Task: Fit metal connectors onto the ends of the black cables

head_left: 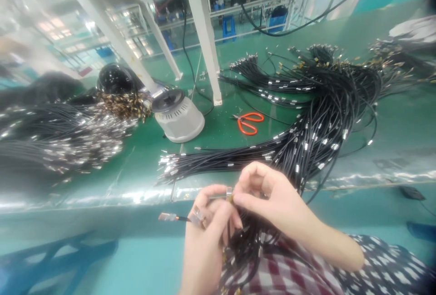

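My left hand (211,224) is closed around a black cable, whose end with a clear-sleeved connector (167,217) sticks out to the left. Against its fingers lies another small clear piece (196,215). My right hand (264,190) pinches a small brass-coloured terminal (231,198) at the left fingertips, beside a small clear housing (229,191). Whether the terminal is inside the housing I cannot tell. Below both hands, a bunch of black cables (250,233) hangs over my lap.
A large bundle of black cables (327,99) with white tags spreads over the green bench (218,138). Orange-handled scissors (250,123) lie near a grey round-based device (179,117). Another cable pile (78,127) is at the left. White posts (204,36) rise from the bench.
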`<state>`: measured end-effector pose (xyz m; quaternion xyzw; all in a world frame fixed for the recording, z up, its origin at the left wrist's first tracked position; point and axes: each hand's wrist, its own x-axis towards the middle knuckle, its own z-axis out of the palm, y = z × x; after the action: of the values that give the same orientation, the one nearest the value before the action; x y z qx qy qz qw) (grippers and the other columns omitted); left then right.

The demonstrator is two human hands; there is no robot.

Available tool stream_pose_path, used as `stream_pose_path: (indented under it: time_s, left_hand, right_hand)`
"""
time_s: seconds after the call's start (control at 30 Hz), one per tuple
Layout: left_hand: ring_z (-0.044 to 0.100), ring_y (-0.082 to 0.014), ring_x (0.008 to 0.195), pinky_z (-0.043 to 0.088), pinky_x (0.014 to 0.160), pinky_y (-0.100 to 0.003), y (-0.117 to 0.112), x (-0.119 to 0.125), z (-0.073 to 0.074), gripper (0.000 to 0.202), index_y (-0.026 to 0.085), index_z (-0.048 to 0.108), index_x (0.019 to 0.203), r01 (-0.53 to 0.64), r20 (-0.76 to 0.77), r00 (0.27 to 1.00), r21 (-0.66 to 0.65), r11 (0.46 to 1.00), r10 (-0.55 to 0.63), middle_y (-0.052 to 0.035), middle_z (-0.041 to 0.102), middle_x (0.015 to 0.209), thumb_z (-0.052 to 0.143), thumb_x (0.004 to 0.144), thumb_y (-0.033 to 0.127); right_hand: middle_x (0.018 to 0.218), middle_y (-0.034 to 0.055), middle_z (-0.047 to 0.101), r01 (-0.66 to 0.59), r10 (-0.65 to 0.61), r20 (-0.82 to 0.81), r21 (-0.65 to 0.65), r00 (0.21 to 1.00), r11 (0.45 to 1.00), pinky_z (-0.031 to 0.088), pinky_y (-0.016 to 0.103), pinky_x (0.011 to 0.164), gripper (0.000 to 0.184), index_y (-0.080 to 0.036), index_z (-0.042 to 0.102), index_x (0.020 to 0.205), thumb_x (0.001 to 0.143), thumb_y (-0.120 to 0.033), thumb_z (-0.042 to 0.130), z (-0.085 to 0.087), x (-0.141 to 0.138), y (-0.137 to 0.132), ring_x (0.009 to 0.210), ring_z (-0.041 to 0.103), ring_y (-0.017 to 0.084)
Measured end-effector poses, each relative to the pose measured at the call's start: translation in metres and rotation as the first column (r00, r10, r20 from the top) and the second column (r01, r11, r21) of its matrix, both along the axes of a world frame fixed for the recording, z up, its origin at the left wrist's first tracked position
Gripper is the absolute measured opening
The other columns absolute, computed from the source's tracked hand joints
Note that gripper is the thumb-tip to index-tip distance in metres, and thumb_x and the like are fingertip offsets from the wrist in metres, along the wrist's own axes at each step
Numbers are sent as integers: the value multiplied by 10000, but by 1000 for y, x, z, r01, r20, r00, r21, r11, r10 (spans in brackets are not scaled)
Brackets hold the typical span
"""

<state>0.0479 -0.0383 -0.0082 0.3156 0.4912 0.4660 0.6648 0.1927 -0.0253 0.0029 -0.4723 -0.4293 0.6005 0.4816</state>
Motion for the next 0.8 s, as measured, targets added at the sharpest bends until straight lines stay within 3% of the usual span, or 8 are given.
stream_pose_path:
  time_s: [0.1, 0.2, 0.5, 0.7, 0.8]
  left_hand:
    - [472, -86, 471, 313, 453, -176, 2, -5, -2, 208, 184, 588, 805, 65, -40, 997, 7, 998, -65, 27, 608, 526, 768, 727, 254]
    - [459, -76, 478, 324, 478, -180, 4, -6, -4, 215, 162, 585, 693, 58, -30, 998, -14, 998, -59, 14, 614, 535, 771, 723, 265]
    - [488, -97, 527, 364, 508, -177, -1, 5, -7, 226, 155, 643, 656, -45, 98, 994, -28, 999, 48, -11, 622, 565, 761, 733, 331]
    - [544, -111, 573, 432, 577, -179, -1, 9, -9, 252, 151, 643, 613, -79, 167, 982, -53, 995, 86, -17, 636, 558, 770, 722, 339]
    - [507, -93, 474, 383, 481, -173, 2, 2, -18, 306, 151, 641, 583, -37, 151, 988, -37, 999, 42, -22, 627, 506, 801, 674, 395]
  right_hand:
    - [743, -13, 648, 6, -7, 19, 12, 1000, 1000, 421, 302, 675, 193, -186, 503, 797, 739, -124, 676, 0, 1, -1, 720, 597, 150]
    - [755, -8, 662, 13, -13, 16, 11, 1000, 1000, 432, 306, 686, 194, -188, 502, 785, 735, -128, 680, 0, -1, -1, 736, 612, 157]
    - [559, -56, 674, 104, -110, -124, -50, 986, 993, 438, 243, 539, 300, -206, 434, 781, 722, -94, 705, 7, -12, -1, 463, 587, 106]
    - [571, -55, 665, 34, -45, -191, -58, 981, 998, 445, 238, 540, 302, -205, 448, 827, 727, -119, 720, -5, -11, 6, 448, 579, 97]
    - [615, -49, 663, -13, -4, -295, -55, 955, 998, 431, 227, 552, 343, -199, 440, 800, 690, -143, 759, -14, -13, 11, 474, 575, 86]
